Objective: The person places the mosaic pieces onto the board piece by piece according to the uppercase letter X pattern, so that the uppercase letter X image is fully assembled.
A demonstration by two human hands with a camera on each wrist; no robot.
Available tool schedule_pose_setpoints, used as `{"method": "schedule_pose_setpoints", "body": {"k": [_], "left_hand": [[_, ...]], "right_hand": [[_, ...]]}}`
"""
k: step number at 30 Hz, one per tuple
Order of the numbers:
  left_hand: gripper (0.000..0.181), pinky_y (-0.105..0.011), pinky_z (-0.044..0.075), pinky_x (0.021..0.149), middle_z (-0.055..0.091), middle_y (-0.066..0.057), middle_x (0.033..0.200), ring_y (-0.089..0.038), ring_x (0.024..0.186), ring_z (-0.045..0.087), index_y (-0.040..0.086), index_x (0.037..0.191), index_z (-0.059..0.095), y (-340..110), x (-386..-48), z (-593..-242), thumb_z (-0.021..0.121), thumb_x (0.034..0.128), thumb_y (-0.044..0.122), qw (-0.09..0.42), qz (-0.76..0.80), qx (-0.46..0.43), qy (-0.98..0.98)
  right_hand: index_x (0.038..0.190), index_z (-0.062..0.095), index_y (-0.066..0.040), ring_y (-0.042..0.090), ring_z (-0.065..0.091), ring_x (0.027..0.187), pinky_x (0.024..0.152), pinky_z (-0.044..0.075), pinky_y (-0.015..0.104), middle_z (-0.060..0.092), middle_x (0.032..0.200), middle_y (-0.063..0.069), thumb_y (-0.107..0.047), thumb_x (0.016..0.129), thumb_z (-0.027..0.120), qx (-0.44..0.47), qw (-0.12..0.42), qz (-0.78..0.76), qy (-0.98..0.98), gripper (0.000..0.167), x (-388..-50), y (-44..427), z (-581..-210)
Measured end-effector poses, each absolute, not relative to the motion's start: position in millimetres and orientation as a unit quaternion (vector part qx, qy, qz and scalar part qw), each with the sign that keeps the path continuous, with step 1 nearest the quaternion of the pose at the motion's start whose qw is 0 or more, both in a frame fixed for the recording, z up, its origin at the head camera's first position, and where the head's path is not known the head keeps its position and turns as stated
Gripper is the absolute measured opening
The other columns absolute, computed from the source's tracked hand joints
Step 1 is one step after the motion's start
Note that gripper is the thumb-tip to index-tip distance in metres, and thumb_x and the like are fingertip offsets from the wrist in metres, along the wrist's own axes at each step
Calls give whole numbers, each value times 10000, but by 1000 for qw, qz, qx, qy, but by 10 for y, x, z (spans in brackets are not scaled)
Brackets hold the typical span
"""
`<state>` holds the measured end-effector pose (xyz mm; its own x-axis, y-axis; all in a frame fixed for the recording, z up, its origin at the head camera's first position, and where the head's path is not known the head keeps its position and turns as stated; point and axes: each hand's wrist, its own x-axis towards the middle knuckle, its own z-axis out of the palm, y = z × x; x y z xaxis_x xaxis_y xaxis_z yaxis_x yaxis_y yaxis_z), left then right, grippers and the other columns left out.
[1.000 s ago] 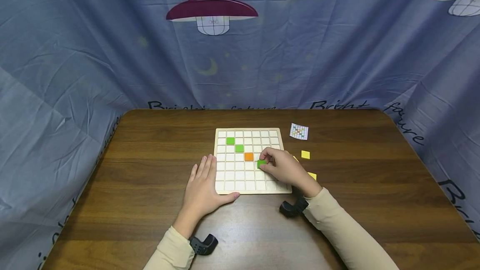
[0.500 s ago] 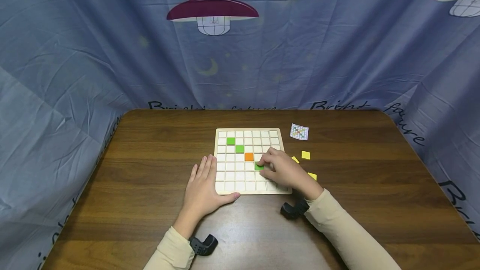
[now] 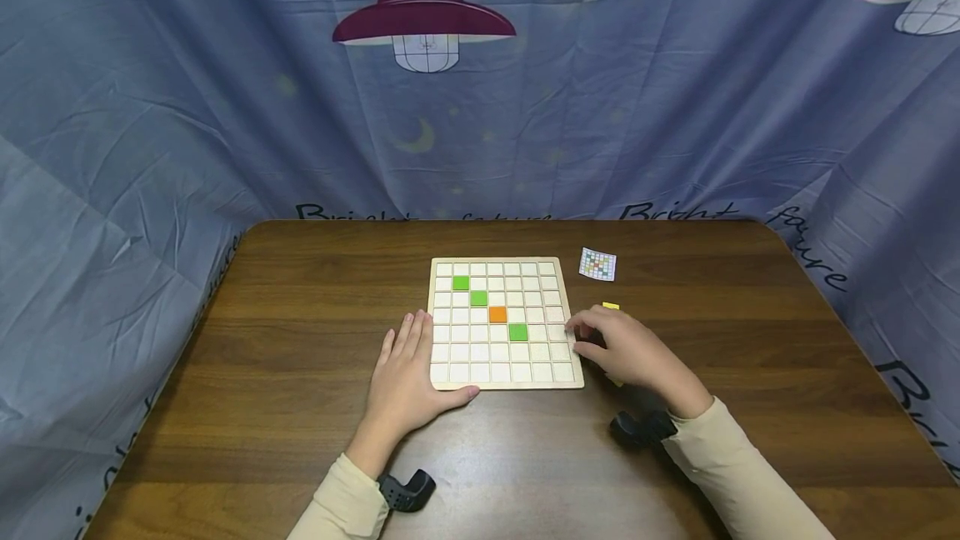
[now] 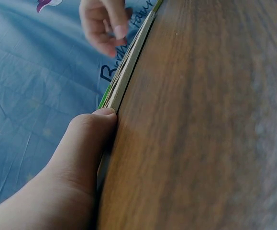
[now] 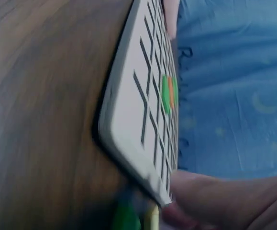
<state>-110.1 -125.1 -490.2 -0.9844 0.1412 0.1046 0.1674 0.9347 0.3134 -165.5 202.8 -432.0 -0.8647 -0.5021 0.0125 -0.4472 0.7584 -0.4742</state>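
Note:
A square grid board (image 3: pixel 480 352) lies flat on the table, its cells white. Green tiles (image 3: pixel 461 282) (image 3: pixel 478 298), an orange tile (image 3: pixel 497 315) and another green tile (image 3: pixel 517 332) form a diagonal on it. My left hand (image 3: pixel 400 377) rests at the board's left edge with straight fingers; its thumb touches the front edge, seen also in the left wrist view (image 4: pixel 76 158). Just past the right edge is my right hand (image 3: pixel 630 348), fingers loosely bent and thumb apart, with nothing visible between them. In the right wrist view this hand (image 5: pixel 224 199) is beside the board's rim (image 5: pixel 128 160).
A small card with a coloured grid pattern (image 3: pixel 597 264) lies behind and right of the board. A yellow tile (image 3: pixel 611 305) shows partly behind my right hand, another yellow piece (image 3: pixel 616 382) below it. Blurred green (image 5: pixel 126 215) and yellow (image 5: pixel 151 218) pieces appear in the right wrist view.
My right hand has let go of the green tile, which now lies flat in a cell diagonally below the orange one, and has moved right off the board. My left hand has stayed still.

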Motion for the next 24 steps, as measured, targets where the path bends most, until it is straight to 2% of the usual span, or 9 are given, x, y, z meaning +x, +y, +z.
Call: {"method": "schedule_pose_setpoints", "body": {"k": [6, 9, 15, 24], "left_hand": [[1315, -470, 135, 1262, 216, -128, 1652, -253, 1553, 154, 37, 1582, 189, -1249, -1098, -4898, 551, 663, 906, 39, -162, -78, -983], [1314, -474, 137, 1261, 217, -133, 1651, -259, 1552, 157, 33, 1581, 190, -1243, -1098, -4898, 558, 664, 899, 38, -164, -80, -983], [1314, -471, 137, 1261, 211, -130, 1652, -256, 1552, 156, 36, 1582, 183, -1244, -1094, -4905, 551, 667, 903, 37, -162, -80, -983], [1318, -470, 130, 1262, 198, -126, 1656, -250, 1555, 138, 39, 1584, 176, -1253, -1101, -4898, 543, 665, 910, 34, -163, -79, -983]], "right_hand": [[1138, 712, -64, 232, 656, 1007, 854, 546, 435, 706, 1103, 63, -67, 880, 718, -265, 79, -197, 940, 258, -1604, 2228, -4336], [1123, 719, -70, 259, 649, 1036, 886, 538, 455, 695, 1103, 65, -93, 876, 734, -254, 79, -199, 943, 249, -1580, 2261, -4362], [1083, 712, -80, 210, 639, 982, 854, 538, 429, 690, 1072, 43, -165, 872, 757, -221, 84, -216, 947, 232, -1559, 2262, -4365], [927, 622, -132, 134, 532, 799, 703, 455, 287, 600, 845, -35, -133, 854, 769, -213, 100, -243, 941, 164, -1593, 2286, -4376]]}}
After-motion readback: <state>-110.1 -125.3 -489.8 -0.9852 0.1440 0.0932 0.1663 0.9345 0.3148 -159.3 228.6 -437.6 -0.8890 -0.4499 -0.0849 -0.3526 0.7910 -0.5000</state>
